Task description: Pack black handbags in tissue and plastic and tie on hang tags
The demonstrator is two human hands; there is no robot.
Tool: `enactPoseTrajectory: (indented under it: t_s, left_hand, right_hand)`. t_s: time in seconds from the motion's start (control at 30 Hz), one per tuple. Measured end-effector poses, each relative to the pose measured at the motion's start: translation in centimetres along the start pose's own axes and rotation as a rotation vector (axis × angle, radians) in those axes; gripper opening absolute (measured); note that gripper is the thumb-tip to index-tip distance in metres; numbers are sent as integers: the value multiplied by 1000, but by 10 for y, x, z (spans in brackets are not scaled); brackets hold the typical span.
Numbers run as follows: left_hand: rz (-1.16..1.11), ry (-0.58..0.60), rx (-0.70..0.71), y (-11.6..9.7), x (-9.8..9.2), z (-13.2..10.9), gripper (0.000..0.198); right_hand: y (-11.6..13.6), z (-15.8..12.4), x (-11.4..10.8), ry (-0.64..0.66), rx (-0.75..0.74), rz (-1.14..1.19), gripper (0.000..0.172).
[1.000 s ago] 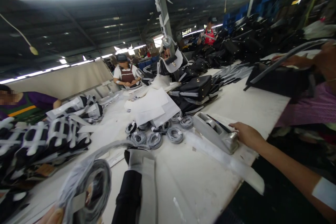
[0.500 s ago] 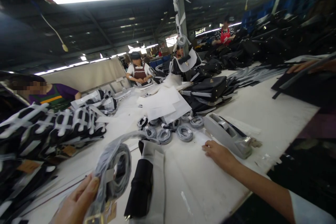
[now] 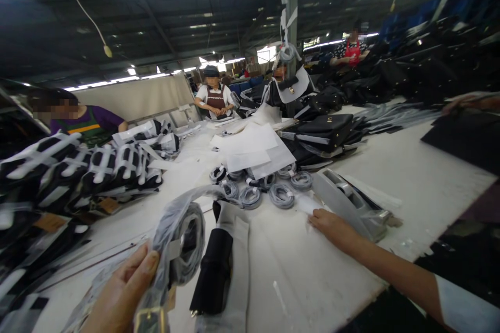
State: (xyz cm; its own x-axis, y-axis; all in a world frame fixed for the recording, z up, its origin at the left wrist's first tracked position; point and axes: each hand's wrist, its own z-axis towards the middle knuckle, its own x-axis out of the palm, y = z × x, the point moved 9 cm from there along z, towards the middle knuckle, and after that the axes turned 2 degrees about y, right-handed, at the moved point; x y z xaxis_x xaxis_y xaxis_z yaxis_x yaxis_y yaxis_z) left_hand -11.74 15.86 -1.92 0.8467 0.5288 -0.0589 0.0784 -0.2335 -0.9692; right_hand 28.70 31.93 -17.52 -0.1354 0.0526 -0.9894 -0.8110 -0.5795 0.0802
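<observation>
Head view: plastic-wrapped strap coil (image 3: pixel 184 263) held above the near end of the bench (image 3: pixel 281 250).
Left hand (image 3: pixel 121 291) clamped on the strap's wrapping, above a brass buckle (image 3: pixel 150 319); right hand (image 3: pixel 339 233) beside the tape dispenser (image 3: pixel 347 203), near the bench's right edge, grip cannot be determined.

Head-worn view, down across the table (image 3: pixel 328 281)

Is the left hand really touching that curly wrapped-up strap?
Touching. The head view shows it: the left hand grips the wrapped-up strap beside its coil, with the thumb pressed right against it.
</observation>
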Motion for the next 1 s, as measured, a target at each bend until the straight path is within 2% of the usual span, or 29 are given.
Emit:
enactPoseTrajectory:
  t_s: [0.2, 0.4, 0.53, 0.63, 0.73, 0.8, 0.87, 1.0]
  left_hand:
    - [-36, 71, -43, -1, 8, -8, 78]
    - [-112, 177, -83, -2, 22, -23, 71]
    - [-122, 165, -64, -2, 20, -21, 67]
    - [-143, 186, -61, 3, 18, -15, 66]
    - [-149, 199, -71, 10, 15, -10, 68]
    - [-144, 190, -65, 11, 12, -8, 70]
    - [-138, 193, -59, 9, 13, -9, 72]
    - [-119, 195, -43, 5, 16, -11, 70]
  right_hand:
    - [13, 3, -11, -38, 5, -33, 28]
    - [18, 4, -52, -170, 115, 66, 17]
    - [-9, 5, -71, -219, 271, 213, 32]
    - [-38, 5, -68, -175, 357, 285, 41]
    - [-58, 0, -65, -192, 412, 265, 38]
    - [-56, -5, -67, -232, 387, 231, 40]
    - [-42, -7, -65, -225, 284, 220, 39]
    - [-8, 2, -46, -88, 21, 242, 32]
